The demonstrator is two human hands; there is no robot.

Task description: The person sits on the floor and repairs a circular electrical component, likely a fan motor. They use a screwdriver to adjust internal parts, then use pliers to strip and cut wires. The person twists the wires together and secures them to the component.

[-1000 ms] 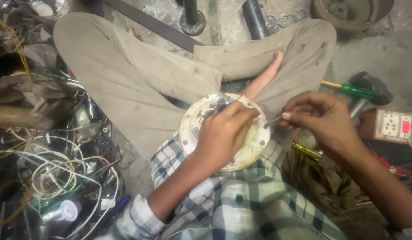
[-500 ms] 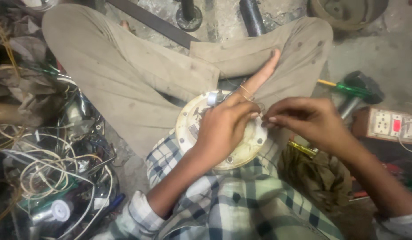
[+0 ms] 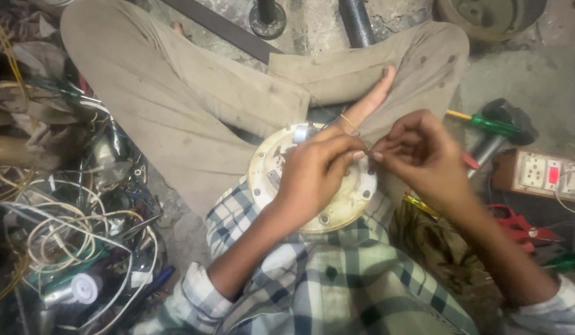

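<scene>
Matt, stained cream metal disc (image 3: 337, 205), woven checked cloth shirt (image 3: 337, 279), rough concrete floor (image 3: 535, 80)

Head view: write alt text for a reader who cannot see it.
Seated cross-legged on a concrete floor, a person rests a round cream-coloured metal plate in their lap, left hand lying on it and right hand meeting it fingertip to fingertip over something too small to identify. Tangled wires lie to the left, a socket board to the right.

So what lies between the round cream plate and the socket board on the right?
In the head view, the right hand fills most of the stretch from the round plate to the socket board, with a hammer behind it.
</scene>
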